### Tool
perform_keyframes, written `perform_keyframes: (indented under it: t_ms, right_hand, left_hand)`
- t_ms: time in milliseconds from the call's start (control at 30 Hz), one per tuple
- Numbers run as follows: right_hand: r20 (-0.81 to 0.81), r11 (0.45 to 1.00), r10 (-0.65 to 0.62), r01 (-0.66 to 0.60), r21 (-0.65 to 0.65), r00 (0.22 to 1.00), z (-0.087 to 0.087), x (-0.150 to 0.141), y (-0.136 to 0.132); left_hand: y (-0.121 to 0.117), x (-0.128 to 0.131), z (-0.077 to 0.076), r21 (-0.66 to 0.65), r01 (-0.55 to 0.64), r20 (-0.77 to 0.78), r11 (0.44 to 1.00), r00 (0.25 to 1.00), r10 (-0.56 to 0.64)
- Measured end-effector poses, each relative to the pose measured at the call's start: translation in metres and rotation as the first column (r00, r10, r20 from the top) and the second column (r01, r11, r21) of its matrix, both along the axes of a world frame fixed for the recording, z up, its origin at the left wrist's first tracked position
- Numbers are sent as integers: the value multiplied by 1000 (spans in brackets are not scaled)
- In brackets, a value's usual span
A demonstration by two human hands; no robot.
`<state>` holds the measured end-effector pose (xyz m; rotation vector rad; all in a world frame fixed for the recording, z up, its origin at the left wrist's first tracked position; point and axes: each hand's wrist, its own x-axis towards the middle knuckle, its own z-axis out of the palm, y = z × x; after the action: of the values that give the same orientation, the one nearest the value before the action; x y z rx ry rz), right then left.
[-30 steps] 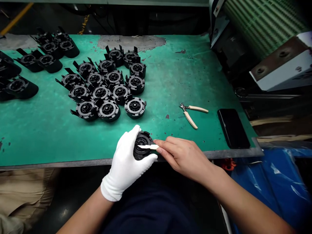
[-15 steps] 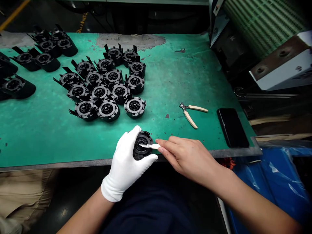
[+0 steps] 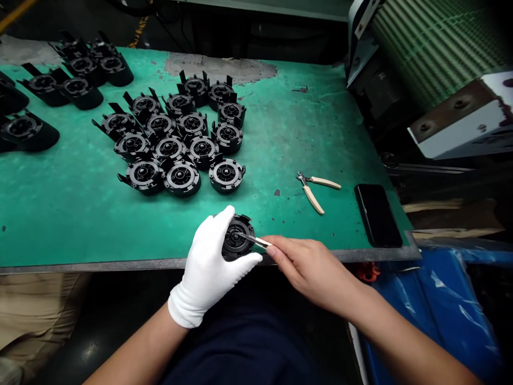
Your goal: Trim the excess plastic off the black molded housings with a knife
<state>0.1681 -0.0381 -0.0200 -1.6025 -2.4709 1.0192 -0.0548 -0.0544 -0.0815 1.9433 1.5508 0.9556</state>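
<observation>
The left hand (image 3: 212, 251) wears a white glove and holds a round black part (image 3: 237, 245) by the front edge of the green table (image 3: 280, 139). Its thumb and pointing finger curve around the part, and I cannot see all of its other fingers. The bare right hand (image 3: 304, 264) pinches a small knife (image 3: 252, 239) between thumb and finger. The blade points at the middle of the part, but I cannot tell if the tip touches it. Many more black parts (image 3: 182, 177) stand behind. Cutters (image 3: 313, 201) and a phone (image 3: 379, 215) lie to the right.
</observation>
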Motion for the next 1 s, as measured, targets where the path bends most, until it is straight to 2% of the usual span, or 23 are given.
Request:
perform_keyframes:
  t_ms: [167,333,500,600,733,833,1000]
  right_hand:
    - [-49,998,-64,63,-11,997,-14,-6,-12]
    - [-23,995,-45,43,-86,999,-10,-9,-11]
    - [3,995,16,-15,-100,1000,-6,-7,-6]
    - [-51,997,38,-42,-68,998,-3,-2,-3]
    - [-92,998,4,3,70,996,0,6,3]
    - [-27,991,36,-32,127,999,2,7,8]
    - [115,985,110,-123,118,987,10,2,15]
  left_hand:
    - [1,0,1,-6,2,4,1000,1000,-2]
    - [1,0,1,-4,5,-5,1000,1000,-5]
    - [0,0,1,12,12,-12,1000,1000,-11]
    - [0,0,0,3,8,-11,1000,1000,-8]
    - [1,0,-1,7,8,-11,1000,1000,-8]
    - [1,0,-1,14,10,-14,1000,1000,-10]
    - [2,-1,-1,18,18,-17,1000,1000,-18]
